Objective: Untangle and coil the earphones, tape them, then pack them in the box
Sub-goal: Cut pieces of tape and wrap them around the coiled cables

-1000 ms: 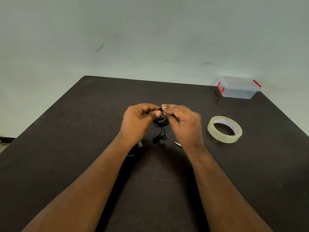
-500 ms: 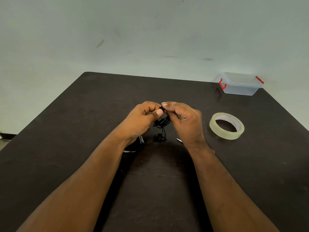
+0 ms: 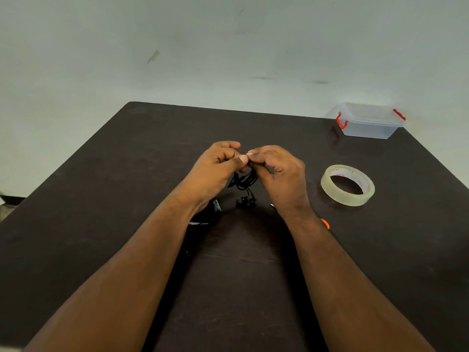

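Not much has shifted since a moment ago: both hands have stayed bunched together over the middle of the dark table [image 3: 101, 199], just drifted a touch. The left hand [image 3: 215, 168] and right hand [image 3: 276, 171] both have their fingertips pinched on the black earphones [image 3: 243, 182], which dangle between them in a loose tangle with the buds hanging just above the tabletop. The tape roll [image 3: 347, 185] lies flat off to the right, and the clear box [image 3: 368, 121] with red clips sits at the far right corner.
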`<state>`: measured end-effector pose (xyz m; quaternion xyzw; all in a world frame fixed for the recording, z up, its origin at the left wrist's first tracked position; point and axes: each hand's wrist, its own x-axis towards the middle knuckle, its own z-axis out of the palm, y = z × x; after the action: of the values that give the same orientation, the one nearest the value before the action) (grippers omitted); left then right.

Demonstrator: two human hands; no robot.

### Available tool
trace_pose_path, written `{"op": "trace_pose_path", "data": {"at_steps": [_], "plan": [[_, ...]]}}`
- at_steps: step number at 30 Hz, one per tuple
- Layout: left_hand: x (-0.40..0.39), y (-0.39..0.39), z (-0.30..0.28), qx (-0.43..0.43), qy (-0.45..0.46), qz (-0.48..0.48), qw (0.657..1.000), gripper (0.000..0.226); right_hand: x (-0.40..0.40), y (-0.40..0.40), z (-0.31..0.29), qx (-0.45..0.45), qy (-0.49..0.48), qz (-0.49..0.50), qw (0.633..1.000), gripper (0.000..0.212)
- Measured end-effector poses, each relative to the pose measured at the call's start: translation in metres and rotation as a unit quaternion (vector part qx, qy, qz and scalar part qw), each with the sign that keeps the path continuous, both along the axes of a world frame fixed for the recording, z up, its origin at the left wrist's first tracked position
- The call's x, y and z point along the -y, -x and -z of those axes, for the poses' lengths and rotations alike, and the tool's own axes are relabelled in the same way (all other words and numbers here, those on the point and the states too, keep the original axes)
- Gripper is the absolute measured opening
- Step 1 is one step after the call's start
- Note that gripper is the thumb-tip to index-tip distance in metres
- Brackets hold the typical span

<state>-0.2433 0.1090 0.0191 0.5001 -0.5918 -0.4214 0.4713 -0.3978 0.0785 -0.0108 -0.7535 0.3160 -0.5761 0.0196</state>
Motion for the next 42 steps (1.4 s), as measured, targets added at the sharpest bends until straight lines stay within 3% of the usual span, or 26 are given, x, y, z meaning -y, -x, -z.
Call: {"op": "trace_pose_path", "data": {"at_steps": [2,7,10,15,21,27,33,38,40,42], "plan": [[-0.002,-0.003,-0.003,-0.028,0.014,0.014,0.999,0.026,-0.002,-0.003,0.000,0.015,-0.002,-0.007,1.000,0.009],[0.007,-0.018,0.001,0.234,0.011,-0.045,0.971,0.027,0.000,-0.001,0.001,0.007,-0.032,0.035,0.999,0.012],[0.016,-0.025,0.009,0.341,0.030,-0.136,0.930,0.027,0.003,0.002,0.005,-0.067,-0.157,0.106,0.980,0.013],[0.022,-0.026,0.027,0.477,0.043,-0.150,0.865,0.022,0.006,0.001,0.009,-0.175,-0.284,0.169,0.927,0.018],[0.021,-0.020,0.029,0.504,0.066,-0.147,0.848,0.029,0.005,0.003,0.007,-0.149,-0.310,0.172,0.923,0.021],[0.015,-0.005,0.029,0.495,0.088,-0.140,0.853,0.030,0.001,0.009,0.007,-0.119,-0.322,0.145,0.928,0.031],[0.006,0.005,0.028,0.506,0.145,-0.175,0.832,0.026,-0.003,0.006,0.008,-0.137,-0.308,0.132,0.932,0.031],[0.007,-0.004,0.027,0.451,0.163,-0.235,0.846,0.024,-0.002,0.005,0.000,0.060,-0.296,0.051,0.952,0.030],[0.009,-0.007,0.028,0.435,0.162,-0.246,0.851,0.025,-0.002,0.006,-0.005,0.127,-0.219,0.052,0.966,0.029],[0.010,-0.008,0.028,0.425,0.167,-0.250,0.854,0.024,-0.001,0.008,-0.009,0.120,-0.111,0.075,0.984,0.025]]}}
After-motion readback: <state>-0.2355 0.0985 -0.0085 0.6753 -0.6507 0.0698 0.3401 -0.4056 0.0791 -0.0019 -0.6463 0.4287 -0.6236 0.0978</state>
